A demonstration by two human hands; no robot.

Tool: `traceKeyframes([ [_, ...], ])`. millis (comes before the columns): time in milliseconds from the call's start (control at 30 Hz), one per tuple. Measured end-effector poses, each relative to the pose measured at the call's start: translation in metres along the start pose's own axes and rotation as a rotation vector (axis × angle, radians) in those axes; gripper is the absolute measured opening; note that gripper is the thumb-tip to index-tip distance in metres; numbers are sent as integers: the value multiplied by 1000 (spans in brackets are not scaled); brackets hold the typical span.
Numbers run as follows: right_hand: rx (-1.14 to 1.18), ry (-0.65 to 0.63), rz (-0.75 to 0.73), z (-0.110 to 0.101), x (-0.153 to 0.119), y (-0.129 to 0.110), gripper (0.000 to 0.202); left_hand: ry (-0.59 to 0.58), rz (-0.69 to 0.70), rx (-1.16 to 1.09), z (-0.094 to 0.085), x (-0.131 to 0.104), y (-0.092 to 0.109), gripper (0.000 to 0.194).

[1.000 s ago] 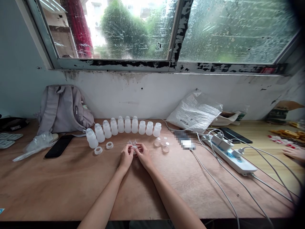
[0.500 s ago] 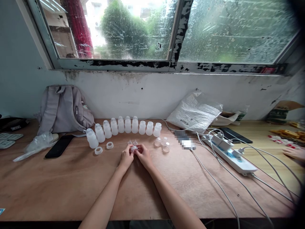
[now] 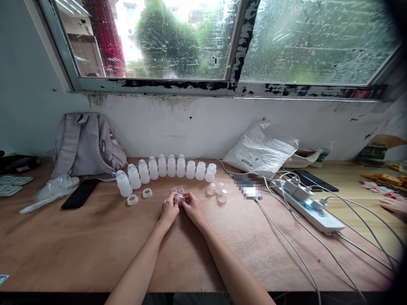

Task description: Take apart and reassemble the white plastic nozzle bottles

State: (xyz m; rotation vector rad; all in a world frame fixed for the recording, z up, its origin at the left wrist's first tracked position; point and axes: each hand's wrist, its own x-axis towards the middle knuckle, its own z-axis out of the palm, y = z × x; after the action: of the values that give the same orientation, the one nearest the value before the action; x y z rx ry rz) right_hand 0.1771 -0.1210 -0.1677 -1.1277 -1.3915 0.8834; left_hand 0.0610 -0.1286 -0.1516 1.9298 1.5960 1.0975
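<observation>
Beneath a streaked window (image 3: 152, 46) and a stained wall (image 3: 190, 133), we sit at a wooden worktop (image 3: 95, 250); the fingers of our left hand (image 3: 170, 209) and right hand (image 3: 193, 207) grasp a small pale piece (image 3: 179, 198) between them, low over the worktop's middle; just beyond it are two clear teats (image 3: 181, 190); behind those, ten white bottles (image 3: 171, 166) curve in a row, the left seven bearing clear tops; two white rings (image 3: 132, 203) lie to our left, three clear caps (image 3: 222, 197) to our right; a grey backpack (image 3: 84, 144) leans farther left.
</observation>
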Motion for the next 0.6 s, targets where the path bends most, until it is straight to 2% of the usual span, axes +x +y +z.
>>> traceKeyframes([
  [600, -25, 21, 1, 1, 0, -2, 16, -2, 23, 15, -1, -2, 4, 21],
])
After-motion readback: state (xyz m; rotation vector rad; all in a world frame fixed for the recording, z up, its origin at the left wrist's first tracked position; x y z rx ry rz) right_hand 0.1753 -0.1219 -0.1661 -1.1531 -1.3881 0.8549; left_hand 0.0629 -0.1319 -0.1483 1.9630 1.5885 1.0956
